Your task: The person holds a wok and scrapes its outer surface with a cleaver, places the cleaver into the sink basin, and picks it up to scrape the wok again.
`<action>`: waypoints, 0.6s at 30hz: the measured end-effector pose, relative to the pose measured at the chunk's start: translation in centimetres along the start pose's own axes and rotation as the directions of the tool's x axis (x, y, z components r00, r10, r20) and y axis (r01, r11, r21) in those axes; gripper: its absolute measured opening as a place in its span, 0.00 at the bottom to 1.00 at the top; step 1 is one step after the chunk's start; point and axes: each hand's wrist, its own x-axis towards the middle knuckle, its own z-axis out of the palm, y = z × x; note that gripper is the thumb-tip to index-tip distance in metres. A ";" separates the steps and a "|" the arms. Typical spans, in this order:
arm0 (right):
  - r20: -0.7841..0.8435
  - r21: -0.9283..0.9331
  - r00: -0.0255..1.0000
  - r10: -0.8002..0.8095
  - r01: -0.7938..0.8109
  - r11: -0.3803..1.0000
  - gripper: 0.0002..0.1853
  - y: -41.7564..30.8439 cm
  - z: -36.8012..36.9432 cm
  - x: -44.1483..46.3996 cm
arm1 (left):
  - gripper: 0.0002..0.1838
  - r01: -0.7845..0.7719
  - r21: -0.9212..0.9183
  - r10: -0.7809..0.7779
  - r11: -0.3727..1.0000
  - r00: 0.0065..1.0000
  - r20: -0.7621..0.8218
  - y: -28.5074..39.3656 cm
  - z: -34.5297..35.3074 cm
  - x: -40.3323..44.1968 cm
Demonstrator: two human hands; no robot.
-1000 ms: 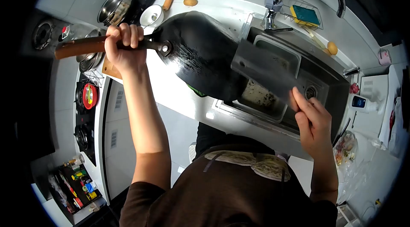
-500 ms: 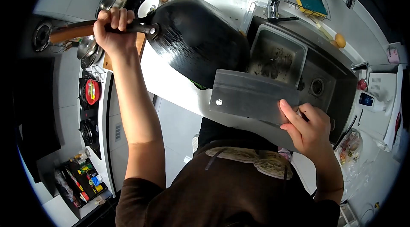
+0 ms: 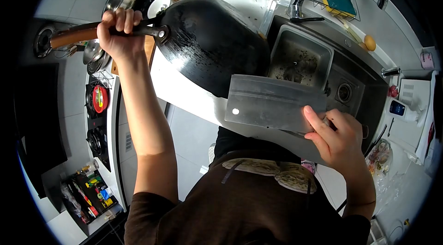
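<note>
Tilting over the counter [image 3: 184, 89], the black wok [image 3: 212, 42] is gripped by its handle [image 3: 74, 36] in the left hand [image 3: 121, 35]. The cleaver [image 3: 270, 104] is clasped in the right hand [image 3: 339, 136]. Both are picked up; dark bits [image 3: 302, 64] are left in the basin [image 3: 297, 36].

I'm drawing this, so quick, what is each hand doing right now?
Left hand: closed, holding the long brown handle of the round black wok.
Right hand: closed, holding the broad, rectangular grey metal cleaver.
</note>
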 end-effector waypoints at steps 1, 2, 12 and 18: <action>0.001 0.000 1.000 -0.002 0.002 1.000 0.29 0.0 -0.1 0.0 | 0.09 -0.004 0.001 0.004 1.000 1.000 -0.008 0.0 0.0 0.0; 0.001 -0.021 1.000 -0.004 0.004 1.000 0.29 0.1 -0.2 0.0 | 0.09 -0.005 0.002 0.005 1.000 1.000 -0.009 0.0 0.0 0.0; 0.014 -0.051 1.000 -0.023 0.024 0.998 0.33 0.3 -0.3 0.1 | 0.10 -0.028 0.012 0.028 1.000 0.999 -0.023 0.0 -0.1 -0.1; 0.003 -0.069 0.999 -0.032 0.032 0.997 0.32 0.4 -0.3 0.2 | 0.10 -0.020 0.012 0.020 1.000 1.000 -0.010 0.0 -0.5 0.1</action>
